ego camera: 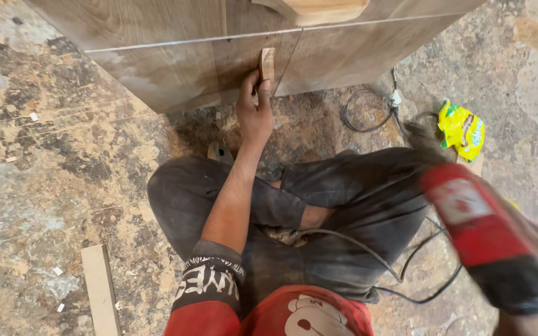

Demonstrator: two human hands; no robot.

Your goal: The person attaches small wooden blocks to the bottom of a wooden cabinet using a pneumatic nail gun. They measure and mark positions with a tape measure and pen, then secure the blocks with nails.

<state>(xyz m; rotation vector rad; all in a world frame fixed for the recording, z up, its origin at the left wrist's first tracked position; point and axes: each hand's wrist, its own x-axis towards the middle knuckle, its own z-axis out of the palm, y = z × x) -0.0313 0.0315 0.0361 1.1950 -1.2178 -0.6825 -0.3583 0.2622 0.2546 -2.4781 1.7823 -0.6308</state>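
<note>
Two hands are at work as a person sits cross-legged on a mottled stone floor point(63, 155), facing a wood-grain panel point(175, 62) that stands at 12 o'clock. The left hand point(254, 112) reaches straight ahead, its fingers curled and its thumb raised, pressing a small wooden block point(268, 63) against the face of the panel, just beside a thin vertical seam and below a pale horizontal line. The block sits upright and touches the panel; whether anything yet fixes it there cannot be told.

At 4 o'clock a red and black power tool point(487, 239) sweeps through the view, blurred by motion. The right hand that carries it is hidden behind the body of the tool, so its grip cannot be told. A black cord point(400, 274) runs from the tool across the lap and loops on the floor at 2 o'clock, near a yellow and green wrapper point(462, 129). A loose wooden strip point(101, 289) lies at 8 o'clock, well apart from the work.

By the look of it, the step in hand is placing the block while the tool is brought up. The next move would call for a steady left hand, so that the block does not slip off its line, and for the tool's tip to meet the block squarely, clear of the thumb and fingers beside it. The cord needs slack across the knees.
</note>
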